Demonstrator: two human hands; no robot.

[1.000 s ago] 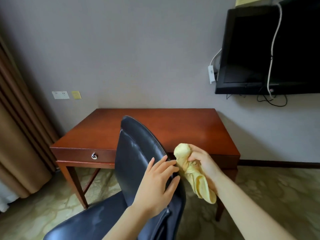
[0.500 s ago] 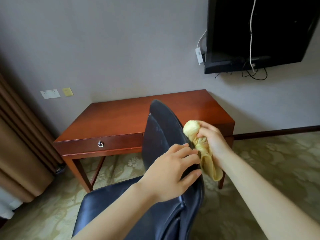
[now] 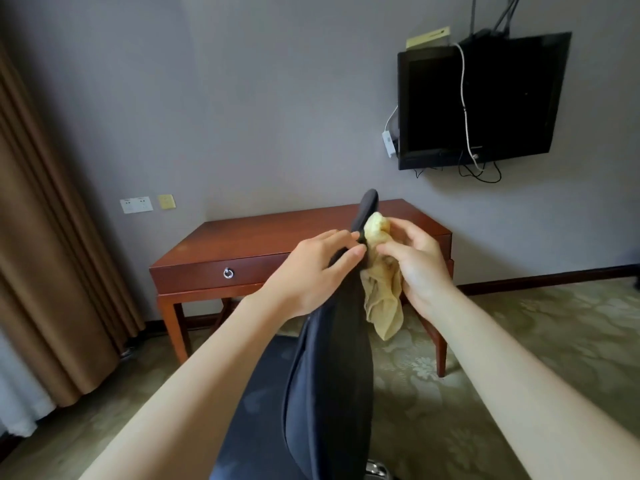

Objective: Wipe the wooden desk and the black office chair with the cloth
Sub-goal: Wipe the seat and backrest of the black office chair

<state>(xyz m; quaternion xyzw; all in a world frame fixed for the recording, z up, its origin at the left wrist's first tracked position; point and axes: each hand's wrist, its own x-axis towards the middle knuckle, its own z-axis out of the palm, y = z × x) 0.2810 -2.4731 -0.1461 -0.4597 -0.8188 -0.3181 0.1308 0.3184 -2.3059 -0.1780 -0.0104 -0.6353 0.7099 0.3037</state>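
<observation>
Head view: the left hand lies with near-straight fingers flat on the front of the chair back, just below its top edge, steadying it without gripping. The right hand grasps the cloth, bunched in curled fingers and thumb. The top wad is pressed to the rear face of the chair back near that same top edge, and the loose end hangs down behind the chair. The chair stands edge-on to the camera, its seat low at the bottom of the view. The desk stands beyond it against the wall.

Judging by this, the chair step is in hand, at the upper backrest. The next move calls for a downward stroke along the rear face. The left hand must brace the front so the back does not swing away.
</observation>
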